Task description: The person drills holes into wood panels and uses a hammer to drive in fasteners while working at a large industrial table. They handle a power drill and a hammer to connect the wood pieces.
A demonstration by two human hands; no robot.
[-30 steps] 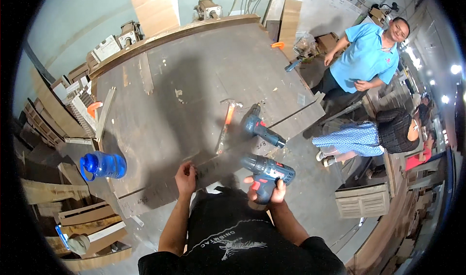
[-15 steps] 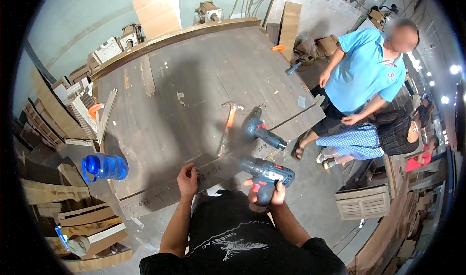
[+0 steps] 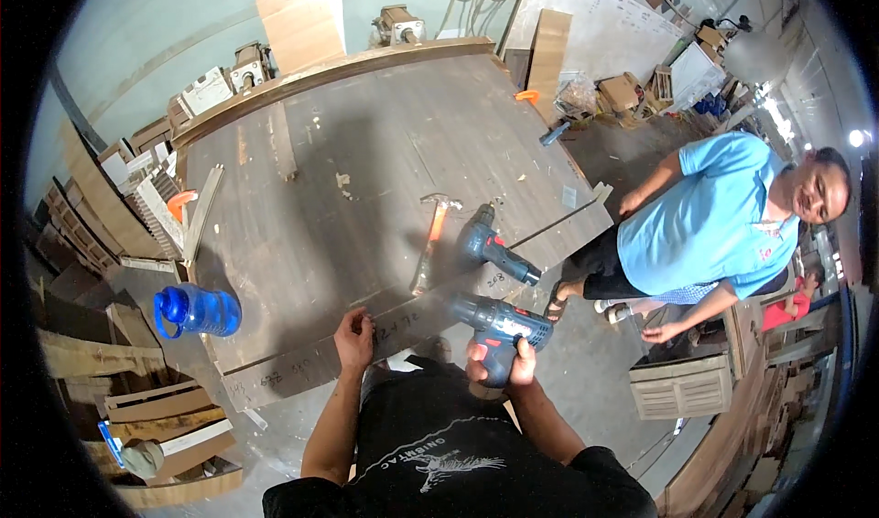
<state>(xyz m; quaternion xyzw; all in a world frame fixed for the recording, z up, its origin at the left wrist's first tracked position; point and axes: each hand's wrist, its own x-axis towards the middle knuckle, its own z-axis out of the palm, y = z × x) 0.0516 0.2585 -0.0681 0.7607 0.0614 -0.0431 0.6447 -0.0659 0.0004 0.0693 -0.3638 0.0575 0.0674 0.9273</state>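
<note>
My right hand (image 3: 522, 367) is wrapped round the grip of a dark blue cordless drill (image 3: 513, 326), held just over the table's near edge with its chuck pointing left. My left hand (image 3: 353, 342) is at the same edge, fingers curled together; whatever they may hold is too small to make out. Between and beyond my hands, a claw hammer (image 3: 430, 243) with a wooden handle lies on the brown wooden tabletop (image 3: 275, 280). To its right rests a second cordless drill (image 3: 494, 249). Handwritten pencil marks run along the near strip of the board.
A blue water jug (image 3: 197, 311) stands at the table's left edge. Thin wood strips (image 3: 203, 214) and orange clamps (image 3: 182, 204) are near the borders. At the right, a person in a blue shirt (image 3: 705, 221) stands close to the table. Wood offcuts (image 3: 174, 408) are stacked at lower left.
The person in blue has moved toward the right and nearer, now largely hiding the person in checked trousers behind. My hands, the drills and the hammer stay nearly where they were.
</note>
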